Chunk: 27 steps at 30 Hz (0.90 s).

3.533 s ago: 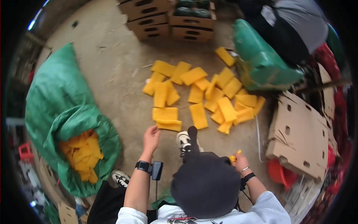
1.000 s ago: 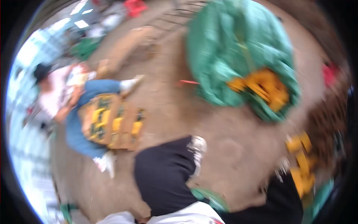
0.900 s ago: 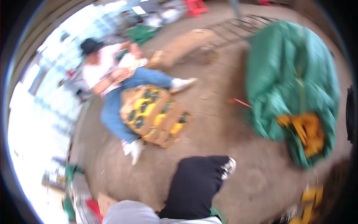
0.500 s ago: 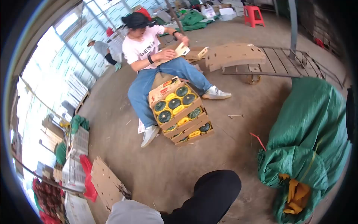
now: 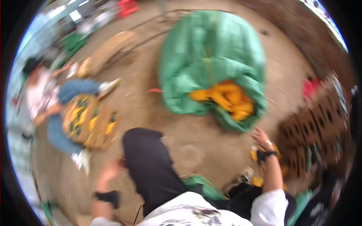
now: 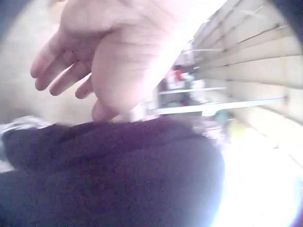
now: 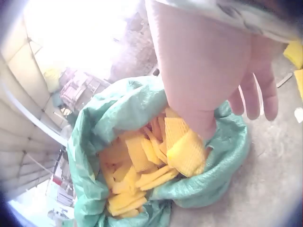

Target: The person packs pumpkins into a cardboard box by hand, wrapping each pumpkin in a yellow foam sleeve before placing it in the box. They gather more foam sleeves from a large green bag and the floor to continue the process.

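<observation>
In the head view my left hand (image 5: 109,171), blurred, is beside the dark-trousered knee (image 5: 145,162). Its fingers hang loosely spread and empty above dark cloth (image 6: 113,175) in the left wrist view, where the palm (image 6: 118,52) shows. Just below the mouth of a big green sack (image 5: 213,41) is my right hand (image 5: 263,138), holding nothing. The right wrist view has this hand (image 7: 213,66) with fingers loosely extended over the edge of the sack (image 7: 213,184). Yellow netted foam pieces (image 7: 137,156) fill the sack's mouth; whether the hand touches the sack, I cannot tell.
At the left a seated person (image 5: 39,92) has stacked cartons of dark green produce (image 5: 90,122) between the legs. More brown cartons (image 5: 313,120) stand at the right. Yellow pieces (image 5: 258,182) lie near a shoe (image 5: 245,175). A red stool (image 5: 127,7) is far back.
The head view has swung right, so the seated person and cartons now appear farther left and the green sack nearer the centre. Both my hands have come into view.
</observation>
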Each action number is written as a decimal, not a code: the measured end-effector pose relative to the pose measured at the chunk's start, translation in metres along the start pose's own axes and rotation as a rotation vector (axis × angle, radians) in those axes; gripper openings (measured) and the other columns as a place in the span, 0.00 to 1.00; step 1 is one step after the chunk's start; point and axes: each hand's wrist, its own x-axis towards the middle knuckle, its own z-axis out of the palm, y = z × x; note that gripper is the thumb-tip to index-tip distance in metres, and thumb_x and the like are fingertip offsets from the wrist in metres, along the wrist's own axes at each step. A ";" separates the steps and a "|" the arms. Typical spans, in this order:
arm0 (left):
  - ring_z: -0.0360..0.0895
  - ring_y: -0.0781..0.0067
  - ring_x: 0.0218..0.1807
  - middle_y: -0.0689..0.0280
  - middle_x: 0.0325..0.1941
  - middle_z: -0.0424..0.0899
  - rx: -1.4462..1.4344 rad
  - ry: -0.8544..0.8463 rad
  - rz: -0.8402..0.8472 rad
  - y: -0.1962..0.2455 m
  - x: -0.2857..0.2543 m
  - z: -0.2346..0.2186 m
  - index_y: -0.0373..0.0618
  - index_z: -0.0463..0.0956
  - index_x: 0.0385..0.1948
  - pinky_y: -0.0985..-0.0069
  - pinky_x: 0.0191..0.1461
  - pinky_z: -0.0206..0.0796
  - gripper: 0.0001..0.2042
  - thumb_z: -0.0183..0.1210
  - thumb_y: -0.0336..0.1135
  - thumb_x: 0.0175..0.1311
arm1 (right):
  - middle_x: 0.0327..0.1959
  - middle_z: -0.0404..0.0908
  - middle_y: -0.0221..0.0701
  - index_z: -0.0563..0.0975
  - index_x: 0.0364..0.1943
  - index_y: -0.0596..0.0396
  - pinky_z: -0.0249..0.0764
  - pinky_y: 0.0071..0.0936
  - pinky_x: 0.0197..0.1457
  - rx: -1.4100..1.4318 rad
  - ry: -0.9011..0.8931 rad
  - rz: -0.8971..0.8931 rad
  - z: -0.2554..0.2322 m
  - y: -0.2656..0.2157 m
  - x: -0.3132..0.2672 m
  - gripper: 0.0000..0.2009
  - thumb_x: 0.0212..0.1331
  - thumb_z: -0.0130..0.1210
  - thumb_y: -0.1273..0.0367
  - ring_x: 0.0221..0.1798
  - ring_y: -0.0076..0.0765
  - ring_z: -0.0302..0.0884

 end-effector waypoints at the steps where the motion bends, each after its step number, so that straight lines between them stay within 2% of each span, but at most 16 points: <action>1: 0.78 0.68 0.37 0.59 0.38 0.79 -0.303 0.105 0.298 -0.011 0.015 -0.051 0.38 0.68 0.52 0.71 0.41 0.73 0.19 0.44 0.41 0.66 | 0.45 0.80 0.42 0.62 0.61 0.56 0.74 0.32 0.48 0.019 -0.008 -0.007 0.005 0.027 0.023 0.31 0.53 0.57 0.63 0.46 0.40 0.78; 4: 0.76 0.76 0.32 0.62 0.37 0.78 -0.487 0.314 0.603 0.141 -0.047 -0.155 0.40 0.64 0.55 0.79 0.35 0.71 0.21 0.41 0.46 0.68 | 0.42 0.80 0.45 0.66 0.58 0.57 0.72 0.37 0.52 0.050 0.245 -0.046 -0.004 0.018 0.042 0.29 0.50 0.56 0.61 0.48 0.48 0.77; 8: 0.76 0.76 0.34 0.62 0.39 0.78 -0.021 0.291 0.964 0.328 -0.031 -0.114 0.40 0.67 0.54 0.80 0.37 0.71 0.17 0.45 0.33 0.64 | 0.53 0.72 0.47 0.70 0.53 0.56 0.66 0.36 0.59 -0.083 0.646 -0.320 -0.017 -0.054 0.054 0.26 0.46 0.60 0.66 0.57 0.50 0.68; 11: 0.79 0.70 0.41 0.54 0.46 0.79 0.063 -0.622 0.727 0.439 0.060 -0.011 0.42 0.66 0.57 0.75 0.43 0.75 0.20 0.51 0.30 0.62 | 0.62 0.61 0.43 0.63 0.60 0.50 0.60 0.43 0.64 -0.248 0.770 -0.407 -0.014 -0.093 0.104 0.37 0.40 0.65 0.64 0.65 0.50 0.56; 13: 0.80 0.70 0.43 0.52 0.56 0.72 0.246 -0.868 0.535 0.469 0.160 0.055 0.43 0.57 0.63 0.76 0.47 0.73 0.26 0.53 0.34 0.63 | 0.68 0.53 0.43 0.53 0.67 0.41 0.49 0.56 0.66 -0.446 0.742 -0.323 -0.016 -0.120 0.132 0.49 0.34 0.68 0.62 0.71 0.49 0.46; 14: 0.74 0.63 0.54 0.47 0.63 0.63 0.272 -0.795 0.504 0.470 0.208 0.088 0.45 0.50 0.67 0.70 0.56 0.68 0.35 0.59 0.36 0.59 | 0.68 0.53 0.43 0.53 0.67 0.37 0.46 0.62 0.65 -0.509 0.738 -0.304 -0.014 -0.124 0.150 0.49 0.34 0.68 0.61 0.71 0.50 0.45; 15: 0.67 0.55 0.60 0.45 0.66 0.56 0.392 -0.550 0.826 0.461 0.262 0.122 0.46 0.46 0.67 0.66 0.60 0.65 0.41 0.63 0.38 0.54 | 0.68 0.52 0.40 0.55 0.66 0.36 0.45 0.65 0.64 -0.558 0.764 -0.327 -0.006 -0.113 0.180 0.44 0.40 0.63 0.63 0.71 0.47 0.47; 16: 0.59 0.46 0.65 0.42 0.68 0.50 0.499 -0.293 1.126 0.452 0.299 0.148 0.47 0.43 0.68 0.63 0.63 0.61 0.46 0.66 0.39 0.49 | 0.58 0.69 0.41 0.59 0.64 0.39 0.48 0.62 0.64 -0.574 0.750 -0.364 0.002 -0.100 0.205 0.35 0.46 0.57 0.66 0.62 0.44 0.65; 17: 0.48 0.42 0.68 0.43 0.70 0.42 0.572 -0.119 1.101 0.454 0.303 0.162 0.52 0.41 0.69 0.57 0.66 0.54 0.50 0.68 0.40 0.45 | 0.34 0.79 0.36 0.69 0.57 0.40 0.61 0.52 0.60 -0.429 0.448 -0.297 -0.008 -0.110 0.209 0.27 0.48 0.48 0.74 0.42 0.40 0.78; 18: 0.36 0.39 0.72 0.43 0.71 0.33 0.641 0.051 1.062 0.459 0.308 0.173 0.56 0.39 0.69 0.52 0.69 0.48 0.53 0.70 0.40 0.42 | 0.20 0.77 0.33 0.76 0.47 0.47 0.72 0.37 0.47 -0.232 0.497 -0.497 -0.004 -0.105 0.215 0.17 0.51 0.47 0.74 0.29 0.37 0.79; 19: 0.33 0.35 0.71 0.46 0.72 0.26 0.786 0.156 1.078 0.462 0.319 0.178 0.63 0.40 0.69 0.42 0.65 0.47 0.53 0.71 0.39 0.39 | 0.22 0.78 0.33 0.77 0.44 0.50 0.73 0.33 0.43 0.119 0.295 -0.475 -0.019 -0.124 0.199 0.14 0.52 0.49 0.71 0.30 0.35 0.78; 22: 0.43 0.46 0.71 0.55 0.72 0.42 0.693 0.325 1.225 0.461 0.369 0.189 0.61 0.50 0.67 0.37 0.62 0.47 0.48 0.70 0.36 0.38 | 0.31 0.81 0.36 0.77 0.44 0.57 0.73 0.30 0.44 0.580 -0.326 -0.285 -0.109 -0.170 0.147 0.17 0.52 0.57 0.62 0.35 0.31 0.77; 23: 0.61 0.56 0.64 0.57 0.65 0.63 0.728 0.413 1.330 0.471 0.383 0.189 0.59 0.61 0.62 0.48 0.61 0.55 0.38 0.67 0.33 0.43 | 0.35 0.81 0.35 0.77 0.44 0.58 0.72 0.29 0.45 0.393 -0.308 -0.380 -0.141 -0.165 0.145 0.18 0.52 0.59 0.62 0.38 0.32 0.77; 24: 0.61 0.56 0.64 0.57 0.65 0.63 0.724 0.400 1.334 0.490 0.388 0.183 0.59 0.61 0.62 0.48 0.61 0.55 0.38 0.67 0.33 0.43 | 0.38 0.80 0.34 0.77 0.45 0.59 0.72 0.28 0.46 0.209 -0.292 -0.476 -0.174 -0.155 0.145 0.20 0.51 0.61 0.62 0.41 0.32 0.76; 26: 0.74 0.64 0.52 0.58 0.52 0.76 0.325 -0.549 0.887 0.531 0.381 0.157 0.49 0.69 0.56 0.64 0.57 0.64 0.26 0.63 0.32 0.51 | 0.43 0.78 0.37 0.73 0.51 0.58 0.72 0.29 0.49 0.674 0.094 -0.256 -0.231 -0.135 0.152 0.27 0.45 0.65 0.63 0.43 0.32 0.76; 27: 0.76 0.66 0.48 0.58 0.49 0.78 0.084 -0.660 0.864 0.548 0.369 0.149 0.43 0.70 0.53 0.70 0.54 0.66 0.20 0.59 0.34 0.57 | 0.44 0.78 0.39 0.70 0.54 0.58 0.73 0.30 0.48 0.728 0.117 -0.356 -0.259 -0.108 0.179 0.30 0.43 0.66 0.65 0.43 0.31 0.76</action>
